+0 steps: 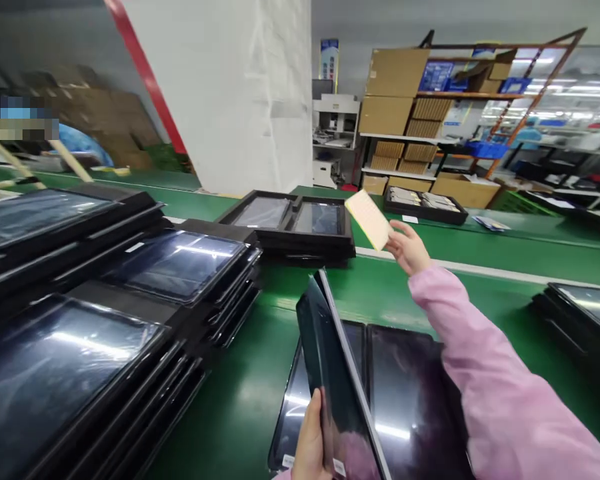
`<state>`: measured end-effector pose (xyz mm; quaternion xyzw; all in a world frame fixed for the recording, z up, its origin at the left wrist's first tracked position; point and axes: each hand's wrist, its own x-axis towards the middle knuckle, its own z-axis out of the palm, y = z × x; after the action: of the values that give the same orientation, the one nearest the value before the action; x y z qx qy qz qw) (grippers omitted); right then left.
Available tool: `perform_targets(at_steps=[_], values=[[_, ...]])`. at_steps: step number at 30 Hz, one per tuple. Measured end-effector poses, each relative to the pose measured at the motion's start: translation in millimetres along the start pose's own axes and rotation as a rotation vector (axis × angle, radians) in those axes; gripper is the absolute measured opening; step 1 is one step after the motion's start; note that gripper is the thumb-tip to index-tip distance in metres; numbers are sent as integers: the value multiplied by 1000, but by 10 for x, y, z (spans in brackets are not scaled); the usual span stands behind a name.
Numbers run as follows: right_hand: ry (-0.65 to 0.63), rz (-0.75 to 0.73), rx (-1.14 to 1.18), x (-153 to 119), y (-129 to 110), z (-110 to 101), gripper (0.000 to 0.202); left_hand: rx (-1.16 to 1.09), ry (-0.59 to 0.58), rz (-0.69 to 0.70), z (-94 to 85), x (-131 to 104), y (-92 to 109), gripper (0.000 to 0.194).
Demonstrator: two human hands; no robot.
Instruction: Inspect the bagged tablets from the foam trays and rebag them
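Far left, a co-worker in blue (pixel 83 143) sits behind the table (pixel 240 390), which is green. In front of that person, a rear-left stack (pixel 45 213) of black trays with a glossy screen on top; nearer the camera, a front-left stack (pixel 75 367), same kind, cut off by the frame edge; just right of these, a third stack (pixel 180 263), screen up, ceiling light reflected in it. Behind, a white column (pixel 240 93) with a slanted red stripe (pixel 147 80) to its left. Toward centre, far side, a two-bay tray (pixel 293 233) holding one screen per bay, more trays under it. Bottom centre, left grip (pixel 310 440) pinching a dark panel (pixel 333 353) by its left side near the bottom, thumb on the face; panel stands on edge, top leaning left, grey rim along its right, white label low down. It overlaps a left flat screen (pixel 293 400) and a right flat screen (pixel 405 380), side by side on the table; can't tell if it touches them. Up and right, a cream card (pixel 367 219) with a yellow edge, raised in the air, its lower right corner pinched between thumb and fingers of the right grip (pixel 409 248); pink sleeve (pixel 485 353) on that arm. Behind it, cardboard boxes (pixel 397 73) on a rack, and a black box (pixel 447 215) of small pieces on the table. Far right, another stack (pixel 575 327) of screens, cut off by the frame.
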<state>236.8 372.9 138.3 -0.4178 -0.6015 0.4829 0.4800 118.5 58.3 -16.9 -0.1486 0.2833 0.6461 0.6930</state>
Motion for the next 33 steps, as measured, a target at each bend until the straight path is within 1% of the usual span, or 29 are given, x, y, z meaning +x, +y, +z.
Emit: perform_targets(at_steps=[1,3,5,7,8,10,11,13,15,18,20,21,24,26,30,33], values=[[-53,50,-31,-278,37,-190,28,-12,58,-5,69,-48,25,17],[-153,148,-111,-852,119,-554,30,-24,144,-16,167,-119,79,19],[-197,214,-200,-1365,209,-864,31,-2,156,-25,186,-150,135,17],[-168,239,-292,-1762,317,-1093,31,30,134,-23,141,-149,187,10],[-130,240,-342,-1916,381,-1174,31,37,122,-17,110,-142,209,8],[-33,228,-449,-2162,526,-1274,29,38,113,17,71,-128,244,13],[14,218,-505,-2263,598,-1297,28,40,118,38,75,-127,254,18],[79,187,-607,-2439,716,-1307,25,58,142,76,144,-143,254,28],[113,139,-685,-2583,772,-1296,29,84,197,122,275,-184,228,37],[146,49,-762,-2721,758,-1307,39,150,278,150,487,-262,174,44],[131,-4,-795,-2757,736,-1337,38,208,313,138,578,-296,158,44],[102,-27,-806,-2762,733,-1352,35,229,329,135,602,-304,158,44],[-26,-75,-820,-2754,766,-1365,27,247,386,119,614,-304,177,44],[-86,-95,-825,-2755,808,-1341,26,240,406,117,604,-299,188,44],[-122,-121,-823,-2783,859,-1239,28,240,390,131,610,-302,188,46],[-120,-133,-805,-2759,836,-1178,27,219,397,136,607,-297,187,47]])
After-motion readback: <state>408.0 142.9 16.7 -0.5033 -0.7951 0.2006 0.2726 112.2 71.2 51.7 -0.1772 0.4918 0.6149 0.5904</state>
